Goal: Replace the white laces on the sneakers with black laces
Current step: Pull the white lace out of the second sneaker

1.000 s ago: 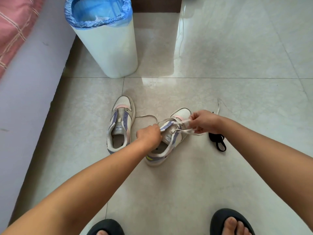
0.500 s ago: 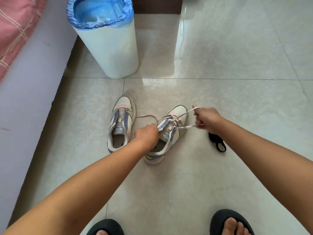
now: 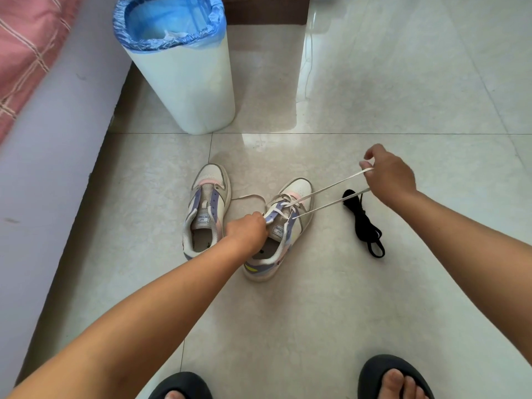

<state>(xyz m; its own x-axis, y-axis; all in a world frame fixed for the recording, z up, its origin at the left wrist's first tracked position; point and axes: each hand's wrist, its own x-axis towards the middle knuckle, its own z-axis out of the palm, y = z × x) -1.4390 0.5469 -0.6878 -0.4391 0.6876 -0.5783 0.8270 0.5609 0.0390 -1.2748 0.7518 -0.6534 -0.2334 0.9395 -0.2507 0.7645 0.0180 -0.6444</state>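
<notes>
In right grip (image 3: 387,180): taut white lace (image 3: 331,194).

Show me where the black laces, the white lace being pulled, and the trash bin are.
black laces (image 3: 363,223): head view, middle of the bundle on the floor.
white lace (image 3: 331,187): head view, upper taut strand.
trash bin (image 3: 190,90): head view, front wall.

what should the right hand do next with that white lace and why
Probably keep pulling up and away: the right hand grips two taut strands of white lace still threaded through the right sneaker, which the left hand steadies.
</notes>
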